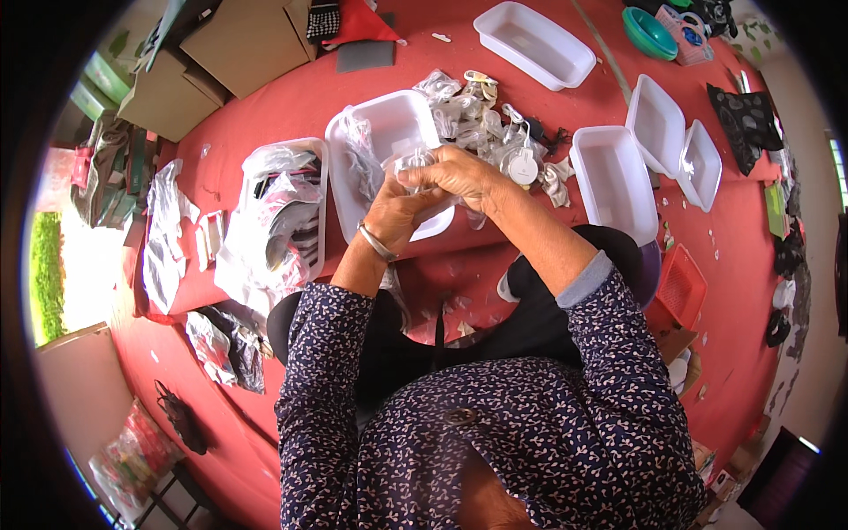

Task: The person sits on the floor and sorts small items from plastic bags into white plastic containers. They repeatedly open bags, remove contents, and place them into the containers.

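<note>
Both of my hands meet over the front edge of a red table (291,106). My left hand (395,212), with a metal bangle at the wrist, and my right hand (457,174) together grip a small clear plastic packet (412,162) with a pale item inside. The packet is held just above a white plastic tub (389,124) that has clear bags along its left wall. A heap of similar small clear packets with white round parts (495,132) lies just beyond my right hand.
A white tub full of plastic bags and dark items (283,212) stands at the left. More white tubs (609,177) (534,44) (676,141) stand right and far. Cardboard boxes (221,53) sit far left, a small red basket (678,287) at lower right, crumpled bags (168,230) at the left edge.
</note>
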Motion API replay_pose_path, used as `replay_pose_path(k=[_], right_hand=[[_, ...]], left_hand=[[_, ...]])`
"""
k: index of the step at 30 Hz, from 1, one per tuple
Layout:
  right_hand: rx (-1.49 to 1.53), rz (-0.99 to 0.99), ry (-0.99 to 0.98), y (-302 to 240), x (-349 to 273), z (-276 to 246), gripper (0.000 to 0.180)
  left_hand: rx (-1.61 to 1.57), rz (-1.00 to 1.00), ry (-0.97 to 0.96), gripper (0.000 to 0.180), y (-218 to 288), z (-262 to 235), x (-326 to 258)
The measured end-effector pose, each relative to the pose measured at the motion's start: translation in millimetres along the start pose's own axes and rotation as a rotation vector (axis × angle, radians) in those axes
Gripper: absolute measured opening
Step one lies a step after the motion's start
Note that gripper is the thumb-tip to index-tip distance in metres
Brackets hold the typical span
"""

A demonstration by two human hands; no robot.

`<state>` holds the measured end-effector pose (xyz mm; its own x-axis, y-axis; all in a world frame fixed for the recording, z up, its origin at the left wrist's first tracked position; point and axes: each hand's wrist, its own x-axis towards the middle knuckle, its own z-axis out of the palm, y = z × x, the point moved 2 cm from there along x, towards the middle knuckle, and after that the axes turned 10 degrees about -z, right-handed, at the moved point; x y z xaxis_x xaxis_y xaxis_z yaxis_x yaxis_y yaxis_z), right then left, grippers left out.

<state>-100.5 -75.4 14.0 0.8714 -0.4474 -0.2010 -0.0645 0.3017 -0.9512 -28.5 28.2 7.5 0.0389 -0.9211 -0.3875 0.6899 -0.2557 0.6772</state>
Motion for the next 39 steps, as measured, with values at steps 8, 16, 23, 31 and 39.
replay_pose_path(k=[8, 16, 23, 31, 39], right_hand=[[0.009, 0.161, 0.486, 58.9, 15.7, -89.6, 0.019], [-0.739, 0.232, 0.163, 135.0, -13.6, -50.0, 0.053], [-0.815, 0.273, 0.395, 127.1, -3.0, -19.3, 0.037], [-0.681, 0.142, 0.364, 134.3, 19.2, 3.5, 0.033], [-0.511, 0.066, 0.294, 146.6, 52.0, -12.1, 0.022]], left_hand=[[0.087, -0.479, 0.216, 0.042, -47.9, 2.9, -35.8], [0.201, -0.529, -0.048, 0.027, -69.0, 9.7, -34.1], [0.209, -0.551, -0.018, 0.024, -72.8, 6.6, -36.3], [0.184, -0.554, 0.038, 0.025, -59.4, 10.4, -40.3], [0.340, -0.467, -0.014, 0.027, -55.8, 9.4, -34.2]])
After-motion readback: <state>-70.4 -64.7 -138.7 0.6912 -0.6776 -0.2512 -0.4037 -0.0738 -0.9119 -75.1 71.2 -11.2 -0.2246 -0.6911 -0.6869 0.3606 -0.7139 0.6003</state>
